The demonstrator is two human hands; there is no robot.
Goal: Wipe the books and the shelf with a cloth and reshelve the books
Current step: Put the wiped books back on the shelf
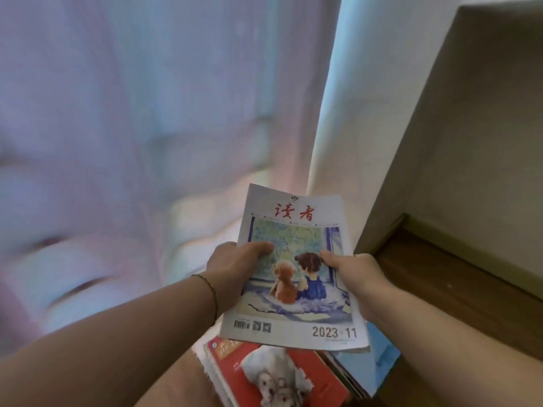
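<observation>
Above the book pile (282,377), left hand (232,271) and right hand (355,274) grip a magazine (296,268); probably mid-reshelving. No cloth visible; next needs carrying it to the shelf (458,277).

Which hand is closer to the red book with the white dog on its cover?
Left, narrowly. The left hand grips the magazine at its left edge, up and slightly left of the red book. The right hand holds the magazine's right edge, farther up and right.
</observation>
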